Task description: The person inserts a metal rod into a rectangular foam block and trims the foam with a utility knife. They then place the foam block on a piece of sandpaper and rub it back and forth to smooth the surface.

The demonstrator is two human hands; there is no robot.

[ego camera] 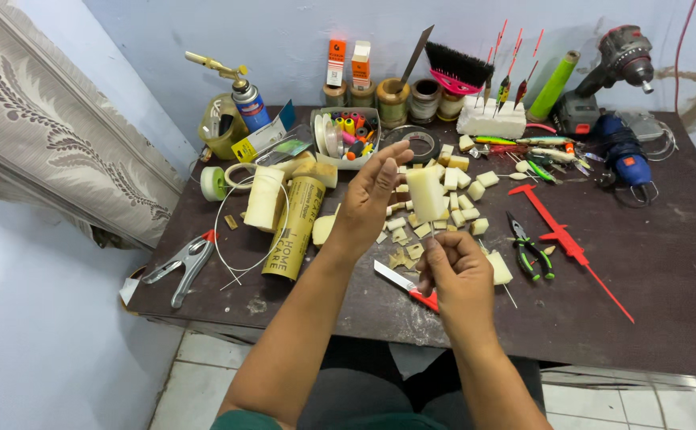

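My right hand (461, 269) pinches a thin stick that carries a pale foam block (426, 193) upright above the dark table (643, 271). My left hand (370, 201) is raised just left of the block, fingers spread and thumb near its side, holding nothing. Below the hands lie several pale foam offcuts (457, 189) and a red-handled utility knife (406, 285).
Red caliper (564, 242) and green-handled pliers (529, 250) lie to the right. A rolled yellow sheet (294, 228), foam cylinder (265, 199), metal clamp (182, 267) and gas torch (244, 95) are at left. Drills (615, 64), brush, fishing floats and thread spools line the back.
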